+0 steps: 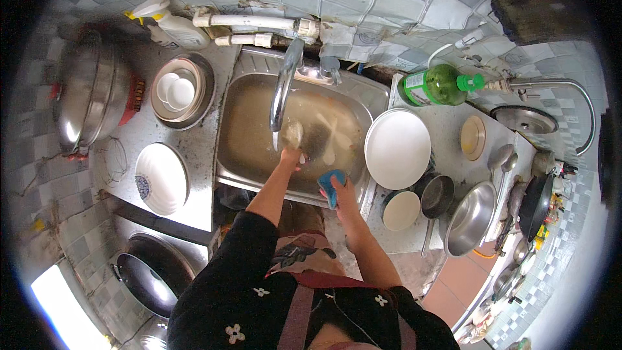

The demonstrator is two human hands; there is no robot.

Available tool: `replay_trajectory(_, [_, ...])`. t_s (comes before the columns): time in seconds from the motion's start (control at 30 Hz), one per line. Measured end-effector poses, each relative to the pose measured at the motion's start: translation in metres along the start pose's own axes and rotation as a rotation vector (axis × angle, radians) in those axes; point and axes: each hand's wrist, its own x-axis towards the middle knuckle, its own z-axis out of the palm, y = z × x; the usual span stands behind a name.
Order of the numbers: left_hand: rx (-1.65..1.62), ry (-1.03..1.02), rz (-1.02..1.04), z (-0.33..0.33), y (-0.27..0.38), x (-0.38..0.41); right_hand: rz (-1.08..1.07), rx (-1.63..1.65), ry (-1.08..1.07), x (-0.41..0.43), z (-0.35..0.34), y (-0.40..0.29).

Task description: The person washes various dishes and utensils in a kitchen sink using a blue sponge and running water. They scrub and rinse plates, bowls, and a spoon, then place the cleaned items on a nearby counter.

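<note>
In the steel sink (252,189), my left hand (290,158) grips a pale spoon (293,132) just right of the faucet's stream. Its white handle end shows below my fingers. The chrome faucet (286,82) arches over the basin, and water runs from its spout. A blue sponge or cloth (329,183) is held in my right hand (344,192) over the sink's near right edge. Murky brown water (248,116) partly fills the basin. Several pale, spoon-like shapes (333,131) lie in it, blurred by the water.
Left of the sink are stacked bowls (177,92) and a white oval dish (163,180). To the right stand white plates (397,148), a cream bowl (401,210), a small pan (437,196), a steel basin (470,218) and a green bottle (432,86).
</note>
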Motion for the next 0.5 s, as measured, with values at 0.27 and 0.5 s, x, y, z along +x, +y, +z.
replay_trajectory(0.27, [-0.607,-0.156,0.112,-0.006,0.052,-0.16,0.081,0.321,-0.234,0.03,0.03,-0.023])
replay_trajectory(0.5, [-0.364,0.06,0.386,-0.006,0.056,-0.223,0.087,0.203,-0.473,0.027,0.09,-0.012])
